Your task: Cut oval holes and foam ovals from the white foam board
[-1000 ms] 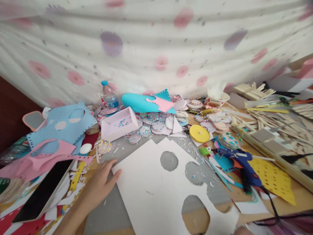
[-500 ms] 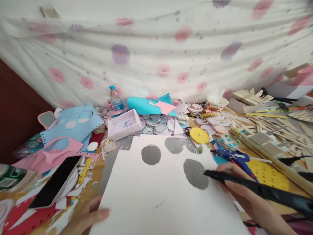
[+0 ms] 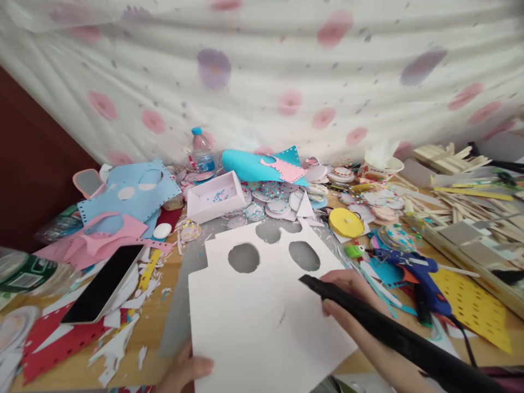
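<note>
A white paper sheet (image 3: 245,322) with several round holes cut along its far side is tilted up in front of me. My left hand (image 3: 186,368) pinches its near left edge, thumb on top and the other fingers hidden below. My right hand (image 3: 356,295) is closed at the right side of the sheet, around a long black tool (image 3: 380,330) with a narrow tip. That tip lies over the paper, just below the right hole. I cannot make out the tool's exact kind. Under the sheet shows a grey mat (image 3: 180,305).
A blue glue gun (image 3: 413,267) and yellow perforated sheet (image 3: 470,300) lie at right. At left are a phone (image 3: 104,284), pink scraps (image 3: 102,234) and a bottle (image 3: 36,273). Behind stand a white box (image 3: 215,199), paper discs (image 3: 278,207) and a yellow disc (image 3: 346,222).
The sheet has turned and tilted, with its right side drawn left and nearer. My right hand and the black tool have shifted left. My left hand still pinches the sheet.
</note>
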`<state>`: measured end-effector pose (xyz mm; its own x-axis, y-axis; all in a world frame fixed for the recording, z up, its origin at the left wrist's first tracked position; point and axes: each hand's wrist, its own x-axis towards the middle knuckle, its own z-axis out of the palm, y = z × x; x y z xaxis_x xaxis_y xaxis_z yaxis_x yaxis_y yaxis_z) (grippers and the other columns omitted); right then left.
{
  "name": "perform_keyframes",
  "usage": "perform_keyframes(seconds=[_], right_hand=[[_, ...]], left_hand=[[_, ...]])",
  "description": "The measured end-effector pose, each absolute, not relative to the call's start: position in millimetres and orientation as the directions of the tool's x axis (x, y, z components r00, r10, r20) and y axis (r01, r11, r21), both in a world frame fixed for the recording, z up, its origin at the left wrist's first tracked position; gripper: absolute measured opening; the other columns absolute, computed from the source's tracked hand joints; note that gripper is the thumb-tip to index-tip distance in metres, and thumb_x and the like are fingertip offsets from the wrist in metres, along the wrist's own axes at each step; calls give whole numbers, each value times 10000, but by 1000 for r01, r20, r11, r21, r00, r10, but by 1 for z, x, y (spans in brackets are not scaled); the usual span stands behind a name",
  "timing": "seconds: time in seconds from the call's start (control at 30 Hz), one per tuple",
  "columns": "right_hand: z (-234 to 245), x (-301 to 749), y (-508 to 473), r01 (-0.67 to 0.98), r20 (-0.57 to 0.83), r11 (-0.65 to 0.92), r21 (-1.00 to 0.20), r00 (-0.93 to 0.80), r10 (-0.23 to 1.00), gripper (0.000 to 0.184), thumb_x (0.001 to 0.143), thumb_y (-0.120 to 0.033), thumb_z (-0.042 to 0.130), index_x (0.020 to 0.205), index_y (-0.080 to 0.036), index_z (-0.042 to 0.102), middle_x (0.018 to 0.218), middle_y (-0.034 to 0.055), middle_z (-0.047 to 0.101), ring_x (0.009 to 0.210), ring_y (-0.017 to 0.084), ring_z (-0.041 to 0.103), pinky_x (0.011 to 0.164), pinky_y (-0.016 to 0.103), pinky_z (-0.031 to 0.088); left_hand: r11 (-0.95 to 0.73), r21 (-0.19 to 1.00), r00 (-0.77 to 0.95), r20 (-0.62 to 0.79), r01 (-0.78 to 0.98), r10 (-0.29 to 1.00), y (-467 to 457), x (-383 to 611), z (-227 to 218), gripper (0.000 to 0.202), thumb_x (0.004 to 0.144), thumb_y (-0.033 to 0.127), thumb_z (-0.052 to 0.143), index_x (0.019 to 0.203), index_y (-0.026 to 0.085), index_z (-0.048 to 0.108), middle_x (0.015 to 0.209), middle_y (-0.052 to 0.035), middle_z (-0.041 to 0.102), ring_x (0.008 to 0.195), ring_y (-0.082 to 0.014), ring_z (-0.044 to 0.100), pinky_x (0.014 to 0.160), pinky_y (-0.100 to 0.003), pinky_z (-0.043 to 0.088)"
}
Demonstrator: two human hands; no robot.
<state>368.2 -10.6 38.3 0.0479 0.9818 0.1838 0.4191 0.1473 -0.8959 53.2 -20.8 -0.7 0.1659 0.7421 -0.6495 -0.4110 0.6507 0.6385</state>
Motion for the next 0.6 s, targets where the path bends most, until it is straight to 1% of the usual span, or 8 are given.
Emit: perform_keyframes(seconds=[0.1, 0.17, 0.23, 0.3, 0.4, 0.53, 0.6], right_hand=[[41, 337, -6, 201, 95, 102, -974, -44, 995, 136, 923, -320, 515, 1048, -267, 509, 764, -15, 591, 671, 152, 565, 583, 228, 466], [36, 320, -1, 114, 35, 46, -992, -90, 995, 136, 916, -340, 529, 1025, -261, 508, 782, -12, 576, 692, 151, 544, 593, 229, 443], [28, 309, 1, 63, -5, 2, -998, -104, 995, 142, 915, -349, 532, 1019, -258, 500, 794, -12, 565, 694, 149, 526, 592, 229, 426], [20, 304, 2, 50, -29, -24, -998, -100, 995, 137, 918, -344, 526, 1020, -260, 494, 807, -11, 567, 691, 149, 519, 595, 231, 422], [11, 305, 2, 90, -42, -34, -995, -95, 995, 111, 909, -316, 529, 1001, -262, 497, 824, -5, 584, 697, 156, 528, 592, 238, 423], [6, 308, 4, 152, -27, -8, -988, -126, 992, 91, 885, -257, 525, 972, -259, 497, 803, -3, 601, 681, 161, 544, 574, 244, 423], [4, 307, 4, 192, 0, 26, -981, -137, 991, 124, 862, -221, 528, 975, -258, 493, 763, -13, 591, 634, 154, 533, 548, 241, 411]], left_hand=[[695, 593, 190, -689, -406, 699, -7, 68, 3, 587, 533, 226, 838, 1092, 132, 686, 1012, -140, 751, 1069, -399, 638, 910, -472, 509], [719, 587, 187, -711, -373, 677, 2, 78, 3, 655, 529, 217, 854, 1145, 113, 657, 988, -152, 754, 1004, -386, 671, 866, -453, 531], [741, 573, 205, -725, -351, 658, 8, 87, 0, 718, 523, 222, 869, 1189, 104, 628, 949, -157, 759, 929, -373, 699, 805, -433, 550], [747, 568, 227, -722, -345, 654, 12, 92, -4, 766, 511, 234, 882, 1216, 110, 610, 896, -147, 765, 852, -359, 716, 737, -413, 560], [748, 573, 234, -718, -335, 655, 13, 94, -9, 801, 488, 256, 899, 1222, 127, 606, 841, -125, 768, 779, -337, 722, 650, -374, 555], [757, 560, 224, -734, -337, 642, 14, 94, -11, 855, 455, 279, 914, 1235, 129, 597, 798, -113, 765, 727, -318, 717, 606, -351, 535], [762, 555, 219, -741, -334, 635, 13, 95, -10, 869, 456, 300, 914, 1245, 136, 591, 779, -103, 763, 694, -301, 710, 593, -342, 525]])
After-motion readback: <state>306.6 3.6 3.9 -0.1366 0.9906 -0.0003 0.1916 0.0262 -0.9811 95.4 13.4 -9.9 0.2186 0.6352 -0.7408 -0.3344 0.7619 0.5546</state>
